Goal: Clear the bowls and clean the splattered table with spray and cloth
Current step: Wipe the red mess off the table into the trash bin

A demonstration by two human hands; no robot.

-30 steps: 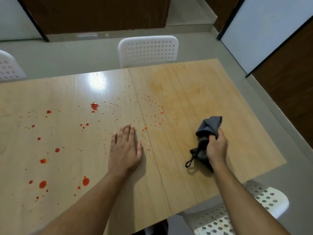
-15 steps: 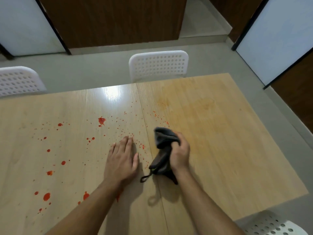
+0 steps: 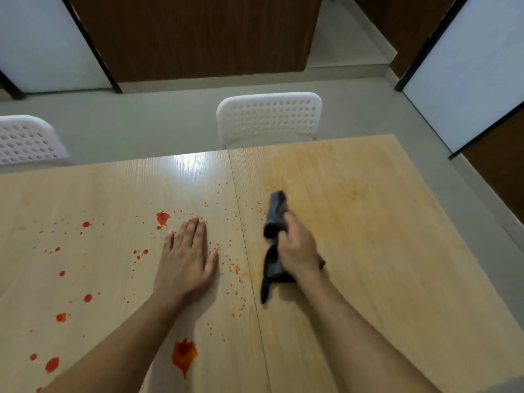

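Note:
The light wooden table point(image 3: 382, 251) is splattered with red drops; the biggest red blotch point(image 3: 183, 356) lies near the front edge, another red spot point(image 3: 163, 217) sits further back. My right hand point(image 3: 297, 245) grips a bunched dark grey cloth point(image 3: 275, 211) and presses it on the table just right of the centre seam. Part of the cloth hangs out below the hand. My left hand point(image 3: 185, 256) lies flat, palm down, fingers together, left of the seam among the small drops. No bowls or spray bottle show.
A white perforated chair point(image 3: 269, 117) stands behind the table's far edge, and a second white chair point(image 3: 27, 140) at the far left. Dark wooden panels and white doors line the room beyond the grey floor. The table's right edge runs diagonally at the right.
My right hand swept the cloth leftward from the table's right part to the seam, then slightly back right and away. My left hand stayed flat. The view tilted, showing more of the room.

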